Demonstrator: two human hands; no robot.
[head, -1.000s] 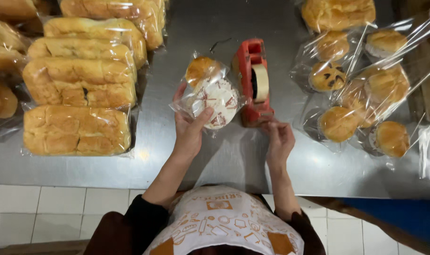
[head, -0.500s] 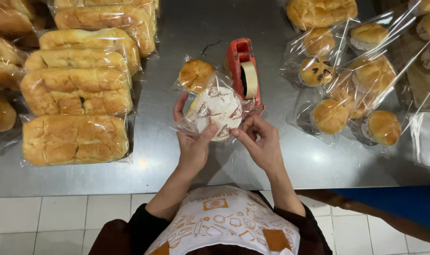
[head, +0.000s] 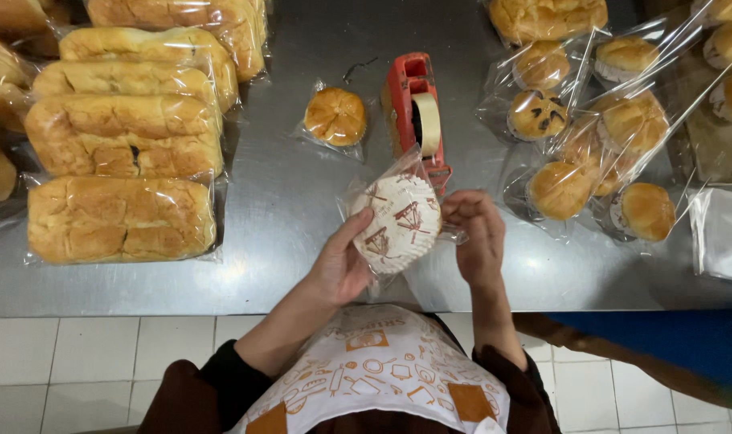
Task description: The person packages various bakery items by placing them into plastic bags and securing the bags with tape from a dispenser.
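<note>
My left hand holds a bun in a clear plastic bag, turned so its white paper cup with brown print faces up. My right hand pinches the bag's right edge, fingers closed on the plastic. Just beyond the bag stands a red tape dispenser with a roll of tape. A single bagged round bun lies on the steel table to the dispenser's left.
Several bagged long bread loaves are stacked at the left. Several bagged round buns lie at the right, with loose clear bags at the far right. The table's front edge runs just ahead of my apron; white floor tiles lie below.
My right hand came from the table beside the tape dispenser up to the bag's right edge. The bagged bun has been drawn towards me and to the right, away from the bun lying on the table.
</note>
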